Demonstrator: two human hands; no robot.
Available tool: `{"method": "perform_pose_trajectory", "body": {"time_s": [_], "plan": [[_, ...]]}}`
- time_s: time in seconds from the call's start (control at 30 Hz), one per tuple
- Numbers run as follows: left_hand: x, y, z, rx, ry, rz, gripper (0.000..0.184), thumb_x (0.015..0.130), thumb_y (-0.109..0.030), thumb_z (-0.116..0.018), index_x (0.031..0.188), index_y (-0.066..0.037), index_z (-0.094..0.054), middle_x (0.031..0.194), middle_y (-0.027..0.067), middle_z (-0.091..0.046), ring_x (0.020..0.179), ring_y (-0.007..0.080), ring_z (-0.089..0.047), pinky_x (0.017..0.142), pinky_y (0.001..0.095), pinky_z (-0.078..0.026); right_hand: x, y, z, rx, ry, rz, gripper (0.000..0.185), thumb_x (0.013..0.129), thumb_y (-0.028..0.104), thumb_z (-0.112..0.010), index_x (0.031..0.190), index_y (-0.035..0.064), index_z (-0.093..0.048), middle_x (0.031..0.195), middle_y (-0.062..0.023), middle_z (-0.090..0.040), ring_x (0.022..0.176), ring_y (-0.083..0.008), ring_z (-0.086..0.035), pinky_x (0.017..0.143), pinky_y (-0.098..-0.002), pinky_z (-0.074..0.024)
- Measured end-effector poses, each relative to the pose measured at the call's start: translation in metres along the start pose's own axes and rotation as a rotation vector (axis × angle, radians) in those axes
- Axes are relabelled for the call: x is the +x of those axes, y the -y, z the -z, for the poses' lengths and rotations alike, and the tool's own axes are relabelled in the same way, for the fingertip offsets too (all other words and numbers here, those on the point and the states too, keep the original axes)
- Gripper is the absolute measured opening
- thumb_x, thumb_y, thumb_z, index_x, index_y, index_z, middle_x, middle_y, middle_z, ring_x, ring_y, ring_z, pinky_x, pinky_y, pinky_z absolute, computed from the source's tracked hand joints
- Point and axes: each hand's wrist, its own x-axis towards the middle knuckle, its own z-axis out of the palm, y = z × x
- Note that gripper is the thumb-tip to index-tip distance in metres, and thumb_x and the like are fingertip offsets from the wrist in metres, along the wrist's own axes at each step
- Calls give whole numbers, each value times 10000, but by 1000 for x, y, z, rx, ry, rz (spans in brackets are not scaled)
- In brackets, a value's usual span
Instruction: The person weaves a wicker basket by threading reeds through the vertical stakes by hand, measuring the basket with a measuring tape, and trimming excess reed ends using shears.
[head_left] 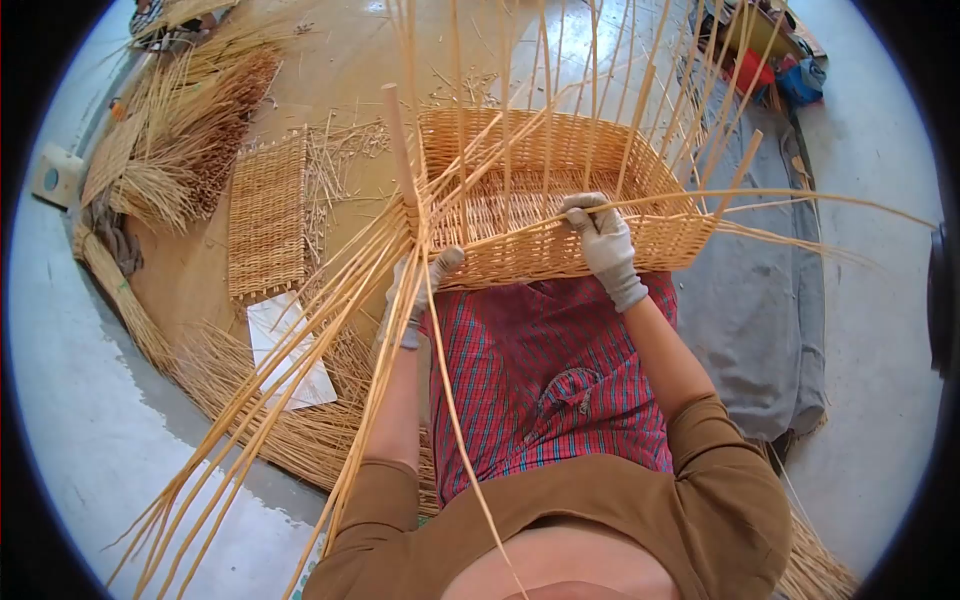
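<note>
A half-woven wicker basket point(560, 262) rests against my lap, its upright stakes standing above the walls. My right hand point(605, 240), in a pale work glove, pinches a long wicker rod point(780, 194) at the near rim; the rod's free end reaches far to the right. At the near left corner, my left hand point(425, 285), also gloved, grips the basket wall, partly hidden behind loose rods. A bundle of these rods point(290, 375) fans out from that corner toward the lower left. A thicker stick point(398, 140) stands upright at the same corner.
A flat woven panel point(267, 215) lies on the left of the floor board, near a white sheet point(290, 350). Bundles of wicker point(190, 130) are heaped at upper left, with more rods below. Grey cloth point(760, 320) lies at right, with a red item point(752, 75) beyond.
</note>
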Motion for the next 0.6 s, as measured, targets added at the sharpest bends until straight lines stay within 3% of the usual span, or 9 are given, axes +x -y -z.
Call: {"method": "perform_pose_trajectory", "body": {"time_s": [0.1, 0.13, 0.23, 0.27, 0.37, 0.43, 0.47, 0.53, 0.6], "plan": [[-12, -24, -19, -100, -99, -205, 651, 718, -546, -829, 1066, -8, -713, 881, 108, -727, 851, 216, -682, 786, 403, -552, 7, 9, -11, -127, -67, 7, 86, 928, -47, -607, 994, 6, -625, 896, -47, -672, 842, -104, -637, 801, -261, -543], [-40, -66, -25, -8, -119, -103, 737, 771, -611, -756, 1192, -11, -681, 1115, 105, -683, 1078, 236, -613, 952, 384, -484, 12, 38, -26, -213, -55, 239, 114, 896, -52, -635, 998, -1, -634, 874, -81, -679, 841, -125, -658, 791, -271, -544], [-66, -111, -30, 87, -264, 41, 706, 769, -581, -779, 1189, -22, -684, 1126, 104, -682, 1079, 231, -611, 966, 387, -474, 51, 93, -85, -239, 61, 499, 224, 872, -6, -663, 1093, 29, -666, 1088, -180, -679, 958, -208, -692, 821, -306, -556], [-63, -102, -34, -42, -308, -174, 754, 751, -620, -771, 1213, -34, -669, 1126, 120, -678, 1077, 231, -608, 960, 391, -473, 68, 96, -111, -261, 54, 594, 267, 868, 14, -670, 1133, 48, -679, 1167, -206, -665, 1005, -232, -693, 834, -317, -557], [-43, -81, -30, -282, -302, -238, 796, 739, -627, -776, 1254, -37, -636, 1122, 117, -675, 1073, 224, -604, 935, 386, -488, 96, 91, -144, -707, -46, 736, 472, 873, 16, -658, 1331, 104, -579, 1341, -243, -562, 1127, -251, -651, 862, -331, -559], [-32, -72, -36, -388, -252, -255, 831, 735, -612, -790, 1280, -13, -603, 1087, 115, -678, 1035, 220, -621, 902, 370, -508, 88, 100, -141, -359, 80, 434, 652, 893, 15, -625, 1488, 119, -378, 1415, -231, -495, 1134, -209, -629, 839, -322, -566], [-53, -101, -43, -243, -334, -182, 772, 748, -587, -793, 1224, -2, -629, 1067, 115, -680, 1007, 215, -631, 882, 354, -519, 69, 95, -122, 159, 151, 284, 686, 934, 27, -576, 1532, 106, -249, 1353, -188, -545, 1027, -183, -638, 803, -336, -577], [-50, -93, -42, -23, -396, -150, 650, 752, -533, -817, 1082, 9, -675, 1021, 130, -686, 921, 202, -652, 797, 311, -551, 23, 37, -105, 354, -232, 311, 431, 978, 58, -518, 1397, 45, -417, 1056, -95, -641, 834, -162, -621, 757, -360, -583], [-40, -84, -38, -80, -395, -93, 668, 756, -525, -816, 1115, 15, -657, 1015, 131, -690, 918, 205, -653, 785, 321, -558, -25, -20, -97, 538, -196, 476, 368, 1057, 216, -421, 1390, 60, -434, 1100, -99, -633, 747, -169, -559, 766, -375, -552]]}}
